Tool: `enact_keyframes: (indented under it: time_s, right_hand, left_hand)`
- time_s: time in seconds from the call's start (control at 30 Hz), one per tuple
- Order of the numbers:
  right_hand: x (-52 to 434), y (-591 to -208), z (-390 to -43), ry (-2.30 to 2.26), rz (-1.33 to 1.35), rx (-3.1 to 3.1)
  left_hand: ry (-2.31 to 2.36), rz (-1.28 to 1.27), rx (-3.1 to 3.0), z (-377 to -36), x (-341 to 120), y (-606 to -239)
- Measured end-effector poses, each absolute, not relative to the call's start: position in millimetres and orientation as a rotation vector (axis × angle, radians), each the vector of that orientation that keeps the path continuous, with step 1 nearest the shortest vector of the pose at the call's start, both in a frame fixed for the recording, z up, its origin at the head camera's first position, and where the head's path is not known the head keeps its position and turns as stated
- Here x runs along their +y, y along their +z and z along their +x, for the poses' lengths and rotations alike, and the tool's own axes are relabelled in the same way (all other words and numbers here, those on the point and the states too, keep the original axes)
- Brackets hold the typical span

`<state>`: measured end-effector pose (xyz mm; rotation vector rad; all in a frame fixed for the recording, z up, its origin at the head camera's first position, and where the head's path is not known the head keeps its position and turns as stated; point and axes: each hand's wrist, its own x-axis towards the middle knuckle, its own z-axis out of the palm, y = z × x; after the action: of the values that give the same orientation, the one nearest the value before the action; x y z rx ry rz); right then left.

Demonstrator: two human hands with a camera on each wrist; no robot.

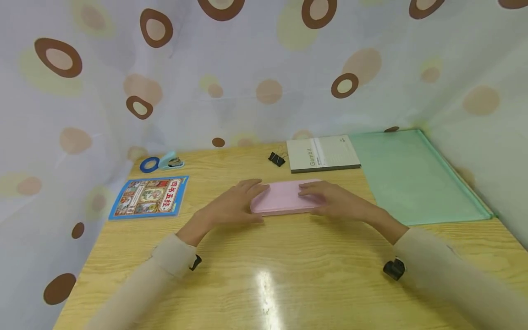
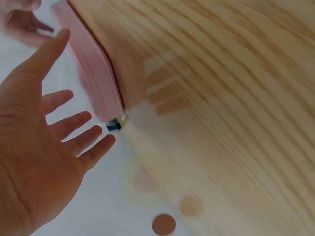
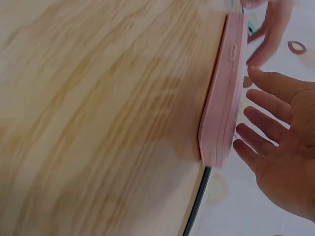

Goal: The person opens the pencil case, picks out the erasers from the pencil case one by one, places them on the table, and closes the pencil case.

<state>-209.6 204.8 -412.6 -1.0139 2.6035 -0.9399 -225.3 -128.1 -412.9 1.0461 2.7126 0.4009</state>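
A flat pink case (image 1: 284, 197) with rounded corners lies on the wooden table, and a small latch shows on its front side in the right wrist view. My left hand (image 1: 237, 204) is at the case's left end, fingers spread and slightly bent. At the right end is my right hand (image 1: 336, 200), its fingers loosely extended over the edge. In the left wrist view the left palm (image 2: 42, 162) faces the case (image 2: 91, 64) without gripping it. The right wrist view shows the right hand (image 3: 290, 132) with straight, parted fingers beside the case (image 3: 224, 93). Whether fingertips touch it is hard to tell.
Behind the case are a black binder clip (image 1: 277, 159) and a notebook (image 1: 321, 154). A green translucent mat (image 1: 425, 183) covers the right rear. Leftward lie a blue-edged booklet (image 1: 149, 198), a blue tape roll (image 1: 149, 165) and a light-blue stapler-like item (image 1: 170, 161). Patterned curtain surrounds the table.
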Motion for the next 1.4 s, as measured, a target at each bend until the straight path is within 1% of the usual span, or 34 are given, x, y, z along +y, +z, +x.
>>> enact_keyframes:
  time_s: [0.1,0.23,0.53,0.73,0.9,1.2,1.4]
  right_hand:
    - [192,-420,-213,-0.865,-1.092,2.629]
    - [184,-423,-215,-0.735,-1.181,2.707]
    - [179,-415,-221,-0.389,-1.327,2.858]
    - [179,-419,-229,-0.456,-1.318,2.872]
    - [174,-428,-231,-0.415,-1.352,2.868]
    - [175,-433,-227,-0.438,-1.428,2.910]
    - [174,-432,-230,-0.361,-1.497,2.926]
  left_hand:
    - [0.279,1.089,2.708,-227,-113,-414]
    - [0.238,1.111,2.734,-229,-103,-414]
    - [0.363,1.068,2.745,-236,-104,-416]
    - [0.489,0.964,2.678,-240,-111,-421]
    - [0.585,0.888,2.647,-241,-118,-425]
    - [0.640,0.883,2.642,-247,-127,-437]
    - [0.612,0.913,2.663,-253,-129,-436]
